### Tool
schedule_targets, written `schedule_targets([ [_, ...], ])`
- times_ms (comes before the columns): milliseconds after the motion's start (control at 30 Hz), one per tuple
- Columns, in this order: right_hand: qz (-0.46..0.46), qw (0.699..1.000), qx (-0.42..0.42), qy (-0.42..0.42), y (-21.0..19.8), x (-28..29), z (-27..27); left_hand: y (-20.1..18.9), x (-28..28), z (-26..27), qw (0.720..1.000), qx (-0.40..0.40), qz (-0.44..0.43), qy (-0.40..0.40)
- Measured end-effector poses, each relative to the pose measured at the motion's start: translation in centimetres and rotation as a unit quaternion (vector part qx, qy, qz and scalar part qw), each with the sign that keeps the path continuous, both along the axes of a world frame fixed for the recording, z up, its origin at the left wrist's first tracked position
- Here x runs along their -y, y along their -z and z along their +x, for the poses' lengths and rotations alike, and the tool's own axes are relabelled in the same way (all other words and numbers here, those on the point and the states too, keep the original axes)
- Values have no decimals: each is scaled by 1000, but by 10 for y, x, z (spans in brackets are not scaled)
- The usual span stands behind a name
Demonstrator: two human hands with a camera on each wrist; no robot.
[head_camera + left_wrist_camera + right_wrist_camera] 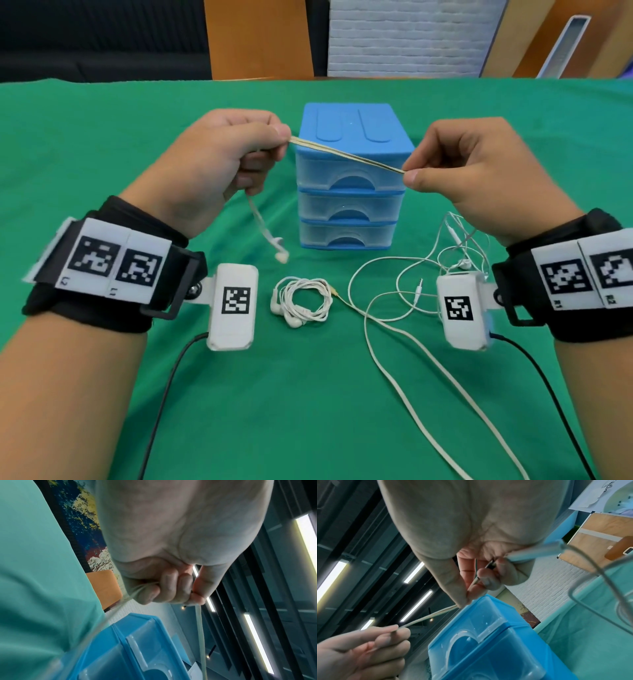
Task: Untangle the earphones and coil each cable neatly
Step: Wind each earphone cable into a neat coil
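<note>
A pale flat earphone cable (pixel 346 154) is stretched taut in doubled strands between my hands, above the drawer unit. My left hand (pixel 286 137) pinches its left end, fingers curled round the strands (pixel 199 622); two earbuds (pixel 281 255) dangle below that fist. My right hand (pixel 409 171) pinches the right end between thumb and forefinger (pixel 465 600), with a white plug barrel (pixel 536 554) tucked against its curled fingers. One white earphone set (pixel 301 305) lies coiled on the green cloth. Another white set (pixel 455 246) lies loose and tangled under my right wrist.
A blue three-drawer plastic unit (pixel 349 171) stands mid-table just behind the stretched cable. A long pale cable (pixel 411 346) trails from the tangle toward the near table edge. Green cloth (pixel 102 137) covers the table. Black camera leads hang from both wrists.
</note>
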State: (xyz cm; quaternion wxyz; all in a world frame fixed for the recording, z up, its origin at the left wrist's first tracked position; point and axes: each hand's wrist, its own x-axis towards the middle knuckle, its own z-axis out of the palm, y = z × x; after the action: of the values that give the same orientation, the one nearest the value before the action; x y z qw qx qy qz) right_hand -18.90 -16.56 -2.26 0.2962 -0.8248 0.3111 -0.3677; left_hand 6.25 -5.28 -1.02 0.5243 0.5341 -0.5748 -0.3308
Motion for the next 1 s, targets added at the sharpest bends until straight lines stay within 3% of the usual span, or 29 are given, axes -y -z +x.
schedule_targets([
  [267,-8,997,-80,1,-2,0,-1,-17,-13,-8,996,-65,-45,30],
  [433,-50,981,-187,6,-10,-9,-3,-20,-15,-23,993,-84,-15,76],
  [700,-170,981,-56,-69,-31,-43,15,-13,-10,-57,992,-70,16,100],
  [1000,-212,973,-85,10,-18,-29,13,-7,-9,-60,986,-63,83,131],
])
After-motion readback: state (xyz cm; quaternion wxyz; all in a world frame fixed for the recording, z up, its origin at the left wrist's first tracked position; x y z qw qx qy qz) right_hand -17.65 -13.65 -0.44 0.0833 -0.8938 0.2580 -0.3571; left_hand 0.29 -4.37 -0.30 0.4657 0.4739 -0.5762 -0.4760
